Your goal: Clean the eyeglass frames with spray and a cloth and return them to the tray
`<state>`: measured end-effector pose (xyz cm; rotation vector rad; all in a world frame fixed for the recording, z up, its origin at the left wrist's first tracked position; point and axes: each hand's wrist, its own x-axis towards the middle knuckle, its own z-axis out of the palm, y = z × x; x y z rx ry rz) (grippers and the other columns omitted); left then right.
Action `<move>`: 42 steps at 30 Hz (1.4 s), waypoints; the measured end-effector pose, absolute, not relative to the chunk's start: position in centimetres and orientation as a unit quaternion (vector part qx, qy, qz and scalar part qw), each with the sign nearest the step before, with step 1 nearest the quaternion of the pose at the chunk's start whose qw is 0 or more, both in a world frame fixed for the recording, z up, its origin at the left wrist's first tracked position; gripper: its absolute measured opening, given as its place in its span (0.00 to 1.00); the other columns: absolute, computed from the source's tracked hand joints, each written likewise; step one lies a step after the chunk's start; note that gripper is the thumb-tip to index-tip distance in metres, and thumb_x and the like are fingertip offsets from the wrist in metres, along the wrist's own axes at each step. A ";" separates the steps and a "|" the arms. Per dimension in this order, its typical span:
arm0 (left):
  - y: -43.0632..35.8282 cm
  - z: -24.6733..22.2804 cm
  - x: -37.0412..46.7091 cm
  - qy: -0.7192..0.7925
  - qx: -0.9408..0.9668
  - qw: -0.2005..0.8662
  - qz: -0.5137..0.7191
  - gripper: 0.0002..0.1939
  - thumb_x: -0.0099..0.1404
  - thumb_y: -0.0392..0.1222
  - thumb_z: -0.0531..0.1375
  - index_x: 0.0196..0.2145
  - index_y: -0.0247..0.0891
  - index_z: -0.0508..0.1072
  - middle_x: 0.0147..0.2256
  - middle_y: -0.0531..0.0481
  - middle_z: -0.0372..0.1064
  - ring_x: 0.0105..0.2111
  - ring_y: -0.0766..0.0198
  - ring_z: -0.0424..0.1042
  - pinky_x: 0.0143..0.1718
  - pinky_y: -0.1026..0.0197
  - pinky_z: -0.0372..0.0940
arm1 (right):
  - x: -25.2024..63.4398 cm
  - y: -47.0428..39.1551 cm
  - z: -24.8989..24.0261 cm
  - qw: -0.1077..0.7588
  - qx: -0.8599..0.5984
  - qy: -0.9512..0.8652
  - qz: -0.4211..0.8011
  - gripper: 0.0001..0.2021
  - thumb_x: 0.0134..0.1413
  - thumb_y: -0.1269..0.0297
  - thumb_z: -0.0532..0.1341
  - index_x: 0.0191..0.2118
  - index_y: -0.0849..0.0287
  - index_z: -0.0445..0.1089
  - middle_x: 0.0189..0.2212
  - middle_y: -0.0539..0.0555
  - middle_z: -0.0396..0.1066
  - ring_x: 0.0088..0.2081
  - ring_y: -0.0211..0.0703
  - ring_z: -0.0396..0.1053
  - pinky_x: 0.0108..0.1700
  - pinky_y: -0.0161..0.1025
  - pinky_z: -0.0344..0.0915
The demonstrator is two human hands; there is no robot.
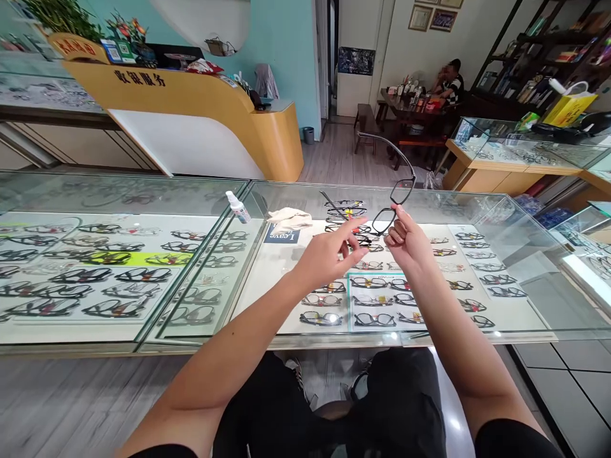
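- An optician's shop, seen from behind a long glass display surface (143, 191).
- Under the glass, rows of spectacle frames (372, 299) lie on white trays, many pairs side by side.
- A second glass showcase (525, 152) at the right also holds rows of eyewear.
- A curved yellow cashier desk (200, 102) with Chinese lettering stands at the back left, against a pale blue wall.
- A small spray bottle (237, 207) and a folded cleaning cloth (289, 218) rest on the glass.
- At the far back, a person sits at a dark wooden table (405, 102) beside dark shelves (539, 57) of goods.
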<state>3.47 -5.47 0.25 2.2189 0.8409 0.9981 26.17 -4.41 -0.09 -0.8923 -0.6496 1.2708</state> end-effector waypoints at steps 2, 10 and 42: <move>-5.5 -0.1 3.9 0.327 0.826 0.270 0.371 0.25 0.75 0.54 0.64 0.66 0.48 0.72 0.43 0.50 0.82 0.33 0.62 0.77 0.37 0.59 0.68 | 25.8 -4.5 -0.1 0.654 -0.401 -0.291 0.571 0.22 0.49 0.48 0.80 0.44 0.50 0.76 0.16 0.36 0.43 0.18 0.32 0.40 0.21 0.38 0.45; -3.7 -0.8 3.6 0.300 0.703 0.384 0.518 0.16 0.76 0.58 0.62 0.41 0.42 0.74 0.35 0.49 0.78 0.35 0.61 0.79 0.38 0.59 0.71 | 24.3 -5.2 0.4 0.614 -0.399 -0.346 0.587 0.21 0.51 0.47 0.77 0.46 0.50 0.78 0.19 0.38 0.42 0.20 0.35 0.40 0.22 0.39 0.44; 0.4 1.4 0.2 0.283 0.451 0.602 0.595 0.18 0.64 0.55 0.76 0.38 0.40 0.78 0.26 0.55 0.68 0.25 0.72 0.67 0.25 0.69 0.63 | 25.0 -5.7 0.9 0.643 -0.419 -0.511 0.387 0.16 0.63 0.44 0.70 0.47 0.48 0.82 0.37 0.53 0.83 0.31 0.41 0.72 0.37 0.41 0.66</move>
